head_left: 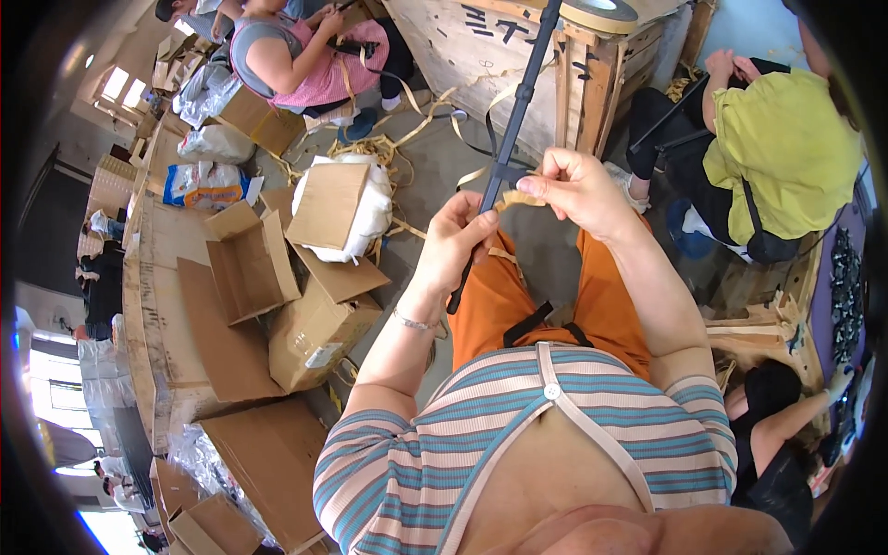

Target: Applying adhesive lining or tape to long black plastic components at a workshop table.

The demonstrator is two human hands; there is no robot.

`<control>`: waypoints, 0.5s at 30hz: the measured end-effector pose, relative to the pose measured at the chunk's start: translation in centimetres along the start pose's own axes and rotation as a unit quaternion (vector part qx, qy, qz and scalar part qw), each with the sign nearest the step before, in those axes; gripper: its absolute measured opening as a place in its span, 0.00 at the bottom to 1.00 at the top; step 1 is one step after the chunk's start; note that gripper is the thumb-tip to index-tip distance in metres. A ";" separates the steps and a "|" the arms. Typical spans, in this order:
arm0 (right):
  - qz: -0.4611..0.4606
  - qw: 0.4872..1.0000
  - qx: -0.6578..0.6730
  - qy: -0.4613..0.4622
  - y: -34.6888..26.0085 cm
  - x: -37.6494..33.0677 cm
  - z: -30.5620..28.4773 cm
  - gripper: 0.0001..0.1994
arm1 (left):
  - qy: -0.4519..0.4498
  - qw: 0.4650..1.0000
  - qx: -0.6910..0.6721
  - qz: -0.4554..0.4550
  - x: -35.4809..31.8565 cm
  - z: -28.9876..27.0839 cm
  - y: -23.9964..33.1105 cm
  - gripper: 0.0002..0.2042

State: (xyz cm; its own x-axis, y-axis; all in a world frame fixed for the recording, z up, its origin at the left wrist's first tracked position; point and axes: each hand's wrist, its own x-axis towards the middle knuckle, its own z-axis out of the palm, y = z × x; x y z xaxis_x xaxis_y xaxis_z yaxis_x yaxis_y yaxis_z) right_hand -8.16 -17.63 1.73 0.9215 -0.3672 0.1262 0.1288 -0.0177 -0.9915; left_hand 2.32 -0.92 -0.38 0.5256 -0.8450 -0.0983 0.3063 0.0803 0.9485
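A long black rod [515,120] with stepped sections slants upward from my lap past the top of the view. My left hand [453,239] is closed around its lower part, thumb on top. To the right, my right hand [592,196] is pinched at a short black strip [509,173] that sits against the rod. A curled tan strip [524,198], like tape backing, hangs between my two hands, just under the right thumb. Whether it is joined to the black strip is hidden by my fingers.
Ahead stands a wooden crate [481,65] with a tape roll [601,13] on top. Tan strips [370,153] litter the floor. Open cardboard boxes [250,264] and a white bundle [365,213] lie to the left. People in pink [310,55], yellow-green [782,166] and black sit nearby.
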 end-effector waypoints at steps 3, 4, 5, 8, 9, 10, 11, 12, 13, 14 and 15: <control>0.006 1.000 -0.013 0.006 -0.2 -0.2 -0.1 0.17 | -0.035 0.999 -0.008 0.008 -0.3 -0.1 0.3 0.07; 0.009 1.000 -0.020 0.002 -0.3 -0.3 0.0 0.18 | -0.054 0.998 -0.008 0.010 -0.4 -0.3 0.4 0.07; 0.007 1.000 -0.029 0.009 -0.6 -0.3 0.1 0.19 | -0.051 0.998 0.016 0.020 -0.4 -0.4 0.2 0.08; 0.002 0.999 -0.030 0.013 -0.8 -0.5 0.2 0.18 | -0.085 0.996 -0.016 0.032 -0.5 -0.5 0.1 0.09; 0.001 0.999 -0.030 0.015 -0.9 -0.5 0.2 0.18 | -0.092 0.995 -0.015 0.034 -0.5 -0.4 0.2 0.11; 0.005 1.000 -0.008 0.008 -0.9 -0.6 0.3 0.16 | -0.093 0.995 -0.014 0.034 -0.6 -0.4 0.2 0.11; 0.009 1.000 0.013 0.001 -1.0 -0.6 0.3 0.14 | -0.097 0.994 -0.024 0.035 -0.7 -0.3 0.3 0.11; 0.009 1.000 0.013 0.002 -1.2 -0.6 0.4 0.14 | -0.101 0.994 -0.035 0.036 -0.7 -0.2 0.3 0.11; -0.002 1.000 0.010 -0.001 -1.4 -0.6 0.5 0.12 | -0.101 0.994 -0.035 0.036 -0.7 -0.2 0.4 0.11; -0.014 1.000 0.006 -0.005 -1.5 -0.7 0.5 0.10 | -0.105 0.993 -0.042 0.043 -0.8 -0.3 0.5 0.11; -0.014 1.000 0.006 -0.004 -1.3 -0.6 0.6 0.10 | -0.110 0.991 -0.049 0.051 -0.7 -0.3 0.6 0.10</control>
State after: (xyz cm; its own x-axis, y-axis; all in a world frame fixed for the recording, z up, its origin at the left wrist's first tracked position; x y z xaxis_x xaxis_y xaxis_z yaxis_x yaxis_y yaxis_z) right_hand -8.69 -16.83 2.99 0.9202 -0.3597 0.1545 0.1590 -0.0173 -0.9871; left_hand 2.36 -0.11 0.20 0.3752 -0.9240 0.0740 0.3422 0.2123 0.9153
